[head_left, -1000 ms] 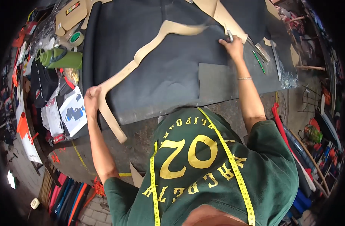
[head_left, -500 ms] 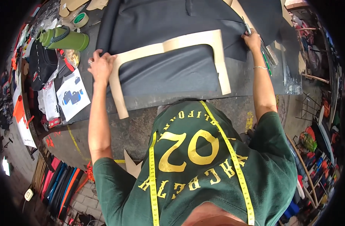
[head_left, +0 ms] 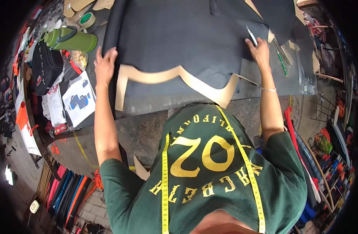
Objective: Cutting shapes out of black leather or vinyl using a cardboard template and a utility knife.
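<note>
My left hand is at the left edge of the black sheet material, its fingers apart and slightly blurred. In my right hand is a slim silver pen-like tool, pointing up and away from me; its exact kind is hard to make out. Between my hands, a tan cardboard strip template lies across the near part of the sheet. Its long middle is buckled into a bend and its right end is skewed toward me. Neither hand touches the template.
On the left are a green flask, a roll of tape, a printed paper sheet and a black bag. A green pencil lies right of my right hand. A yellow measuring tape hangs from my neck.
The template has slid toward me, away from my left hand, and turned from a flat U shape to a buckled one. My right hand has moved slightly nearer with the silver tool.
</note>
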Tool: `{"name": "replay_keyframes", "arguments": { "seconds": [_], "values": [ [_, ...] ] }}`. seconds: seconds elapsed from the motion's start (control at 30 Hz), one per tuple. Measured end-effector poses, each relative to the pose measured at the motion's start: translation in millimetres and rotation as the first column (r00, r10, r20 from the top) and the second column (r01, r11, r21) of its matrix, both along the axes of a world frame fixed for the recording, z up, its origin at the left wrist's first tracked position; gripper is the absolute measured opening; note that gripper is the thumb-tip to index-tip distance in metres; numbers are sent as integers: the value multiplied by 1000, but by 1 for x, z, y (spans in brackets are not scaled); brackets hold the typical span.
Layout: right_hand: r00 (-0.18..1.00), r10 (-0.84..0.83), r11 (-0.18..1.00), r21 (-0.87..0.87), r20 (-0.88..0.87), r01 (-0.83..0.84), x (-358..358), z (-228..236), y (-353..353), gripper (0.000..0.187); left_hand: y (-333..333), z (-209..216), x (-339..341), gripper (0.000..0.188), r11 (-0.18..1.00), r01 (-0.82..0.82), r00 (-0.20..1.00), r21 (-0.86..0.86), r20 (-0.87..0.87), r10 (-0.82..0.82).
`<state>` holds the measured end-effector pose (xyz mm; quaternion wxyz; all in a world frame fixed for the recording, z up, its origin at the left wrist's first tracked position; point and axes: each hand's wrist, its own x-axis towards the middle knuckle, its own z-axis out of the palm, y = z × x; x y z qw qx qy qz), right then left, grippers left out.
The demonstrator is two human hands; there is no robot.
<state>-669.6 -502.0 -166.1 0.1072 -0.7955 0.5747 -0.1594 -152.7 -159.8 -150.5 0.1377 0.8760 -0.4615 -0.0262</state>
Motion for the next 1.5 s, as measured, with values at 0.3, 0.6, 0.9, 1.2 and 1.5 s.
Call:
{"name": "replay_keyframes", "arguments": {
  "seconds": [0.3,0.6,0.9,1.2,1.5],
  "values": [
    [970,-223,970,75,-99,231,-76,-29,-30,51,16,12,-22,81,973,-135,987,185,108,117],
    [920,-371,918,101,-129,384,-123,-30,-50,36,36,18,-49,87,986,-106,980,133,-156,126],
    [935,-331,939,55,-125,339,-130,-38,-61,39,55,19,-11,78,979,-152,979,136,-119,168],
    [984,-179,961,-216,-9,173,-92,-17,-11,40,64,-8,-14,74,950,-307,943,52,152,297],
    [770,580,476,656,266,-585,97,53,208,64,90,16,-26,72,906,409,901,110,111,-420]
  ]
}}
